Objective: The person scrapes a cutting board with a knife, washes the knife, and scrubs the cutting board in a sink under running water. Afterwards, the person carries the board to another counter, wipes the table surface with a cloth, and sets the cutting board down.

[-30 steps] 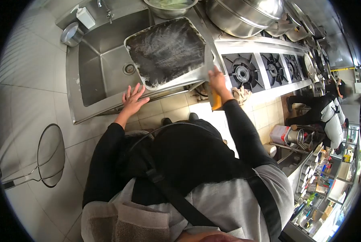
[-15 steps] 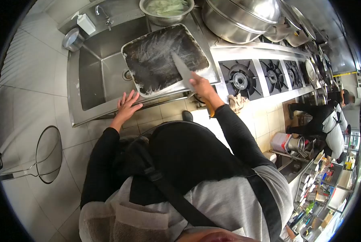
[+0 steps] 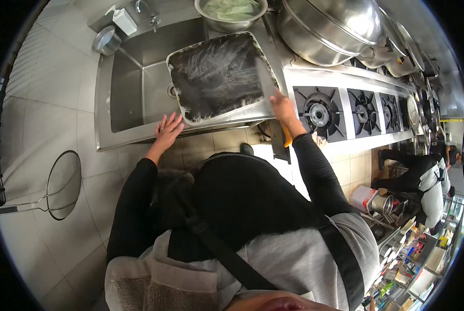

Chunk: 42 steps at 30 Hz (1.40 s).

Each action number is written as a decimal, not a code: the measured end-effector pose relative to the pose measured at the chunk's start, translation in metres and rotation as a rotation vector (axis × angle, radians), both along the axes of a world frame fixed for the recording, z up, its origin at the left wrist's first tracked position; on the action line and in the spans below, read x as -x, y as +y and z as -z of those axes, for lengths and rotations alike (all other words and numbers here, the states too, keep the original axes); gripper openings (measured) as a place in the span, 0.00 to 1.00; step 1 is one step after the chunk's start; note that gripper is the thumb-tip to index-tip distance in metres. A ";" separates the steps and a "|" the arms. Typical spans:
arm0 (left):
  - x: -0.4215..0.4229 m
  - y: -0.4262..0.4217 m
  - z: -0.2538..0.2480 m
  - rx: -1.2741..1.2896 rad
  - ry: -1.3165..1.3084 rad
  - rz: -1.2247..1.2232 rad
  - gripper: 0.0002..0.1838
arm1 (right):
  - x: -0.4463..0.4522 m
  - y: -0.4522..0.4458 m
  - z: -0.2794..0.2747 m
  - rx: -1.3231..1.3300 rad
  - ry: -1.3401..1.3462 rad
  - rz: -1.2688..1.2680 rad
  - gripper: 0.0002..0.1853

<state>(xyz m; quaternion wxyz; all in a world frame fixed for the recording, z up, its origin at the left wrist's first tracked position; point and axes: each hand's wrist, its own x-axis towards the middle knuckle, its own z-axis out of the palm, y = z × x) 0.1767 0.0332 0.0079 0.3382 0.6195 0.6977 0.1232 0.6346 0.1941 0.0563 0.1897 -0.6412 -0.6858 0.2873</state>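
A dark baking tray (image 3: 216, 78) with a pale, worn rim lies across the right part of the sink (image 3: 103, 103), with whitish streaks over its surface. My right hand (image 3: 284, 106) is closed on a large knife (image 3: 266, 80), whose blade points up along the tray's right edge. The orange handle end sticks out below that hand. My left hand (image 3: 168, 130) has its fingers apart at the sink's front edge, close to the tray's near left corner. Whether it touches the tray I cannot tell.
A metal bowl (image 3: 232, 25) of pale green leaves stands behind the tray. Right of the sink are gas burners (image 3: 320, 114) and a large steamer pot (image 3: 330, 31). A wire strainer (image 3: 65, 184) hangs at left. Another person (image 3: 431, 189) bends over at far right.
My right hand has carried the knife rightward, from over the tray's middle to its right edge. My left hand stays at the near left corner. The view has shifted slightly.
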 end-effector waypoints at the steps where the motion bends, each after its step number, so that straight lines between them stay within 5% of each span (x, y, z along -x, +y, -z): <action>1: -0.005 -0.002 -0.005 0.013 0.017 -0.019 0.33 | 0.014 -0.005 -0.001 -0.007 -0.026 -0.105 0.26; 3: -0.017 0.002 -0.024 0.026 0.058 -0.053 0.33 | 0.040 -0.012 -0.023 0.004 -0.084 -0.228 0.27; 7: -0.022 0.002 -0.029 -0.001 0.065 -0.079 0.33 | -0.009 0.029 -0.001 0.043 0.122 0.031 0.25; 12: -0.023 0.001 -0.036 0.017 0.086 -0.060 0.34 | 0.038 0.019 0.001 -0.036 -0.099 -0.264 0.28; 17: -0.023 0.005 -0.031 0.037 0.063 -0.096 0.33 | -0.010 0.066 0.016 -0.046 -0.051 -0.050 0.29; 24: -0.024 0.004 -0.036 0.054 0.029 -0.102 0.32 | 0.042 0.043 -0.010 -0.033 -0.143 -0.341 0.27; 27: -0.025 0.002 -0.036 0.061 0.044 -0.121 0.32 | 0.001 0.090 0.009 -0.011 0.026 -0.058 0.28; 28: -0.025 0.001 -0.034 0.055 0.039 -0.122 0.32 | -0.005 0.100 0.012 -0.164 -0.028 -0.083 0.29; 31: -0.021 0.003 -0.028 0.039 0.037 -0.117 0.32 | 0.033 0.089 0.014 0.008 -0.303 -0.223 0.28; 34: -0.021 0.004 -0.027 0.038 0.039 -0.122 0.32 | 0.062 0.068 -0.024 0.030 -0.250 -0.375 0.29; 36: -0.021 0.002 -0.029 0.049 0.033 -0.119 0.33 | 0.036 0.102 0.016 -0.130 -0.090 -0.293 0.29; 39: -0.022 0.003 -0.025 0.051 0.078 -0.135 0.33 | 0.022 0.132 0.010 0.048 0.030 -0.047 0.27; 42: -0.020 0.003 -0.026 0.047 0.052 -0.120 0.33 | 0.049 0.113 0.002 0.094 -0.111 -0.120 0.28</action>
